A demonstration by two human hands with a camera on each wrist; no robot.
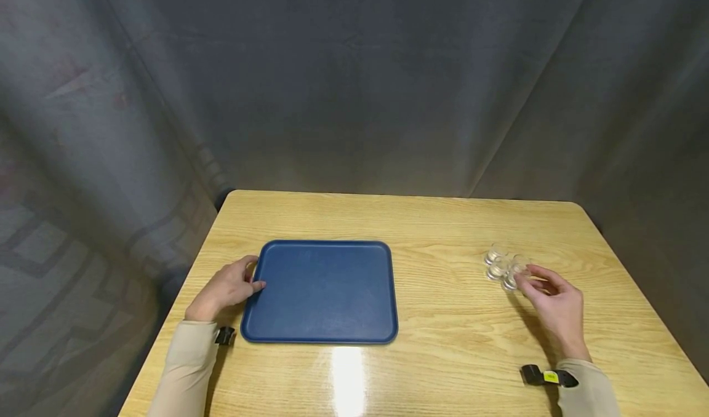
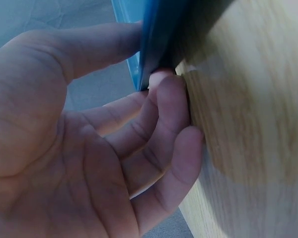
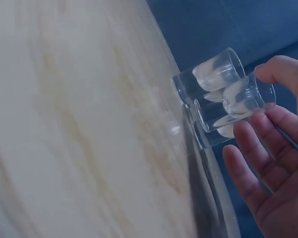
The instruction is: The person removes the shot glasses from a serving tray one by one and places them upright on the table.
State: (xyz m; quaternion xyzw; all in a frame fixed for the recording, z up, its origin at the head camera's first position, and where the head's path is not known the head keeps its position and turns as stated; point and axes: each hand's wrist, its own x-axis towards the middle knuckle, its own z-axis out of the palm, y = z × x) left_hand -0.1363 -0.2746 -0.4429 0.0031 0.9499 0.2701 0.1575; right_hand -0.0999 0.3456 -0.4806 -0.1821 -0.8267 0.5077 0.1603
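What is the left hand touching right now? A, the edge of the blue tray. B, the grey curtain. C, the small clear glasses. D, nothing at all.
A: the left hand pinches the left edge of the blue tray, as the wrist view confirms.

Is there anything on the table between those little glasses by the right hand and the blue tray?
Nothing visible. Bare table lies between the glasses at the right hand and the tray. The left hand grips the tray's far side.
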